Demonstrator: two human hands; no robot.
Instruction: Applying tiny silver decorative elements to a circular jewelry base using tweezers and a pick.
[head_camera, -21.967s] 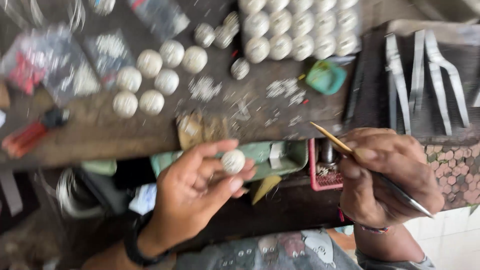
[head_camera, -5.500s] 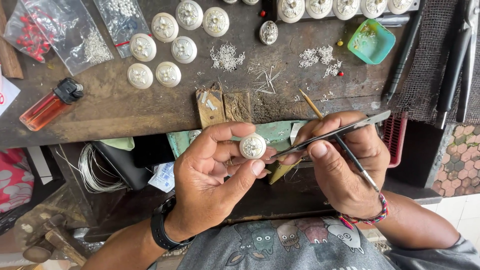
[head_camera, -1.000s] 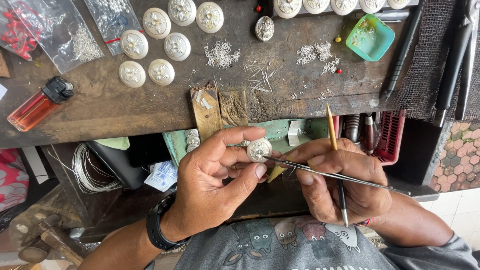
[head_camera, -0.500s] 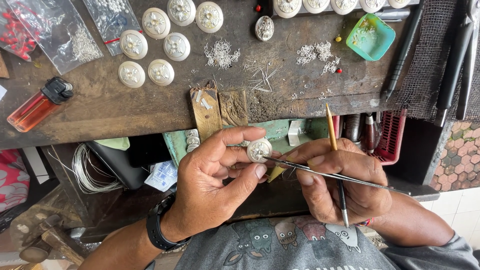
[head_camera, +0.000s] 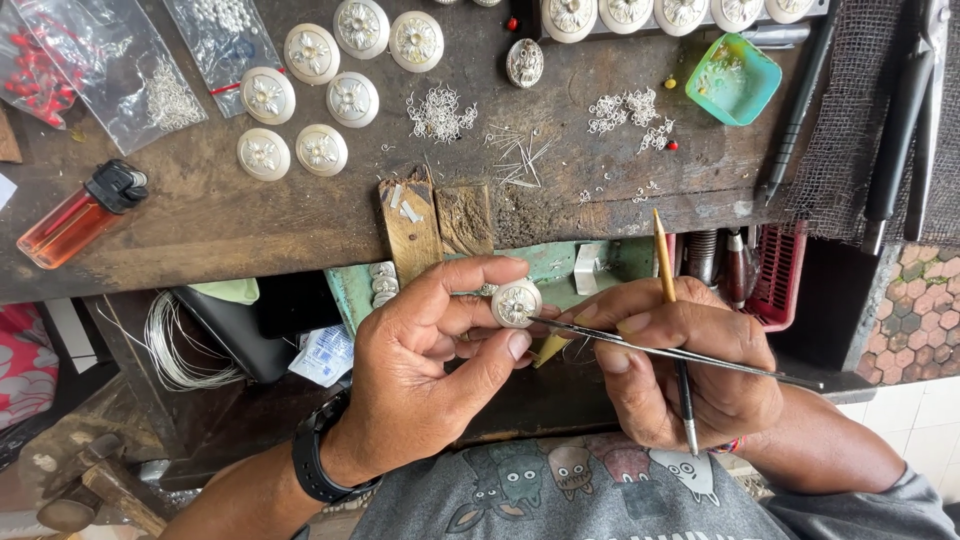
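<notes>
Nothing is shifting since half a second ago: left hand is pinching the round disc mid-frame; right hand is gripping tweezers, pointing left onto it.

**Materials & finishes at the bench**

Round white disc w/ silver metal filigree: matt, finely textured. Thin steel tweezers: smooth, glossy. Dark wooden bench top: rough, scarred, matt. Orange translucent plastic lighter: glossy. Small turquoise plastic tray: smooth. Clear plastic bags: shiny, crinkled.
</notes>
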